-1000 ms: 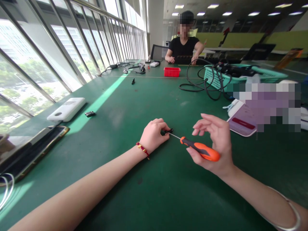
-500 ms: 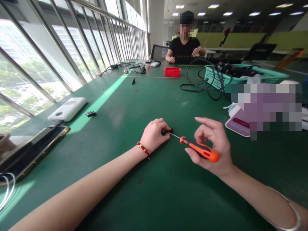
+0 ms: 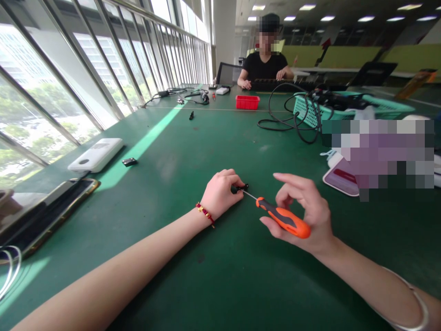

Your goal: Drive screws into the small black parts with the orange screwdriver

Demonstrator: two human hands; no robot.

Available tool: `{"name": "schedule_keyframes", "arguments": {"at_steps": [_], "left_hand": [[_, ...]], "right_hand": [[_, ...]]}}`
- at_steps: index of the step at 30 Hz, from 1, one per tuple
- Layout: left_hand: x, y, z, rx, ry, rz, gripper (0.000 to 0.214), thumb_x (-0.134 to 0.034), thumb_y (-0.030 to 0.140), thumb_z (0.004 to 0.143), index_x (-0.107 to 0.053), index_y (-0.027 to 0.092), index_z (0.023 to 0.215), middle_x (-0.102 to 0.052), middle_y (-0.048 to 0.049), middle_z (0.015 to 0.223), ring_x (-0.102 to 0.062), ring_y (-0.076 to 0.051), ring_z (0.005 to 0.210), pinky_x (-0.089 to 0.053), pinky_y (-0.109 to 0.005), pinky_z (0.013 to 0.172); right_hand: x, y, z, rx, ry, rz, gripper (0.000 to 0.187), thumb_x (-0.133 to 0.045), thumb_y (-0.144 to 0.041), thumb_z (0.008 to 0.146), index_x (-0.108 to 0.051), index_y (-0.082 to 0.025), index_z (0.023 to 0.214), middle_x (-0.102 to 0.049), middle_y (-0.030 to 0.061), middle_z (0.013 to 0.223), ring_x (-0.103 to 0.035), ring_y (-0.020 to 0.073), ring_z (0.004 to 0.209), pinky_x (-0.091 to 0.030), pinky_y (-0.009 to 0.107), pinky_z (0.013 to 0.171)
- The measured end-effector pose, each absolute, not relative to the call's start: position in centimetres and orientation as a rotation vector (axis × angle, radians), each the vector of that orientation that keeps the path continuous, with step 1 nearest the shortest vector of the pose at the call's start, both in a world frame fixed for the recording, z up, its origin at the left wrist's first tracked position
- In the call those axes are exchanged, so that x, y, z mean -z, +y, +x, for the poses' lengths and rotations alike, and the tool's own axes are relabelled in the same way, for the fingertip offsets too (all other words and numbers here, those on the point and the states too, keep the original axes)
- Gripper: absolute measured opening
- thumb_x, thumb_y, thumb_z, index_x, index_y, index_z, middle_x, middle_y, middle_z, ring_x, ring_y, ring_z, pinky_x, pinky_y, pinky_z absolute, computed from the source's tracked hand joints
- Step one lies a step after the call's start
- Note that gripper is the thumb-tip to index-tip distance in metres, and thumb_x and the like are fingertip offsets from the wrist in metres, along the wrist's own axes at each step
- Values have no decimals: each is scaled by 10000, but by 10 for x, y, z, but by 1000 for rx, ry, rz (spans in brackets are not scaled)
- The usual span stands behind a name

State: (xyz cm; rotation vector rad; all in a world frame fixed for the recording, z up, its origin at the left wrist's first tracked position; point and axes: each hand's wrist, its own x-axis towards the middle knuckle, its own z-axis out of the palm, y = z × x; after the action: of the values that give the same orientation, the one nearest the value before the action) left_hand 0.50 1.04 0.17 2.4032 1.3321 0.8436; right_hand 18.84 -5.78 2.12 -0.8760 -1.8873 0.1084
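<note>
My left hand [image 3: 220,193] rests on the green table [image 3: 193,151] and pinches a small black part [image 3: 242,187] against it. My right hand [image 3: 303,214] holds an orange-and-black screwdriver [image 3: 282,218] by its handle, fingers partly spread. The thin metal shaft [image 3: 249,195] points left, its tip at the black part. A red bead bracelet circles my left wrist, a silver bangle my right forearm.
A white box [image 3: 95,155], a small black piece [image 3: 129,161] and a dark tablet [image 3: 44,214] lie at the left. A pink-and-white device [image 3: 341,178] lies right. Farther off are a teal basket [image 3: 310,110] with black cables, a red tray [image 3: 247,102] and a seated person [image 3: 265,69].
My right hand's fingers have shifted around the screwdriver handle, which dropped slightly and slid a little left. My left hand has stayed put. The person's hand at the far end lowered to the table.
</note>
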Motion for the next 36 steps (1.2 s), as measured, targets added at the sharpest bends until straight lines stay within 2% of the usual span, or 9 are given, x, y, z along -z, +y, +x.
{"name": "schedule_keyframes", "arguments": {"at_steps": [5, 11, 14, 18, 21, 26, 28, 32, 36], "left_hand": [[-2, 10, 5, -836, 1330, 2402, 110, -604, 119, 672, -677, 168, 738, -636, -22, 789, -581, -171, 781, -477, -299, 747], [-3, 9, 6, -848, 1341, 2399, 104, -609, 118, 678, -677, 170, 737, -636, -18, 784, -583, -163, 766, -479, -290, 734], [-3, 9, 5, -844, 1337, 2397, 109, -616, 114, 673, -678, 171, 741, -636, -15, 782, -582, -163, 769, -478, -289, 737], [-2, 9, 5, -853, 1338, 2392, 112, -613, 111, 669, -679, 168, 739, -637, -16, 784, -582, -166, 776, -475, -294, 740], [-2, 10, 5, -853, 1331, 2391, 112, -610, 113, 669, -680, 166, 738, -636, -18, 785, -581, -166, 776, -474, -293, 741], [0, 11, 5, -859, 1333, 2396, 104, -613, 125, 675, -680, 170, 740, -636, -18, 779, -578, -164, 766, -470, -287, 728], [0, 10, 5, -855, 1338, 2397, 105, -613, 122, 673, -679, 171, 737, -638, -17, 780, -578, -163, 766, -469, -286, 728], [-2, 10, 5, -849, 1343, 2398, 113, -604, 121, 678, -681, 175, 741, -638, -16, 781, -579, -162, 766, -470, -287, 731], [-3, 9, 6, -851, 1341, 2402, 104, -607, 122, 676, -679, 172, 733, -636, -17, 780, -580, -163, 770, -471, -286, 729]], "right_hand": [[-23, -62, 189, -71, -1982, -853, 351, -639, -148, 736, -539, -211, 1067, -426, -95, 510, -416, 63, 414, -405, 208, 451], [-15, -55, 189, -119, -1792, -789, 723, -666, -163, 633, -375, -243, 1290, -531, 74, 973, -559, 195, 806, -515, 365, 677], [-17, -55, 189, -133, -1787, -797, 773, -712, -250, 609, -367, -213, 1299, -523, 53, 906, -537, 173, 722, -490, 335, 599], [-22, -61, 188, -142, -1885, -910, 430, -674, -230, 706, -517, -194, 1105, -406, -88, 529, -403, 76, 436, -386, 226, 447], [-22, -63, 187, -142, -1913, -931, 235, -614, -137, 752, -562, -204, 972, -398, -101, 486, -371, 48, 395, -381, 203, 454], [-16, -57, 186, -141, -1763, -866, 672, -672, -148, 645, -404, -202, 1259, -544, 42, 906, -566, 159, 758, -492, 318, 671], [-16, -57, 186, -146, -1762, -905, 719, -708, -205, 632, -387, -197, 1275, -542, 30, 864, -553, 156, 703, -479, 314, 620], [-20, -63, 186, -244, -1781, -1038, 389, -667, -224, 738, -528, -200, 1101, -410, -92, 509, -405, 77, 418, -371, 232, 438], [-22, -65, 184, -198, -1739, -1026, 263, -635, -157, 755, -564, -212, 1002, -481, -67, 562, -477, 77, 469, -421, 222, 490]]}}
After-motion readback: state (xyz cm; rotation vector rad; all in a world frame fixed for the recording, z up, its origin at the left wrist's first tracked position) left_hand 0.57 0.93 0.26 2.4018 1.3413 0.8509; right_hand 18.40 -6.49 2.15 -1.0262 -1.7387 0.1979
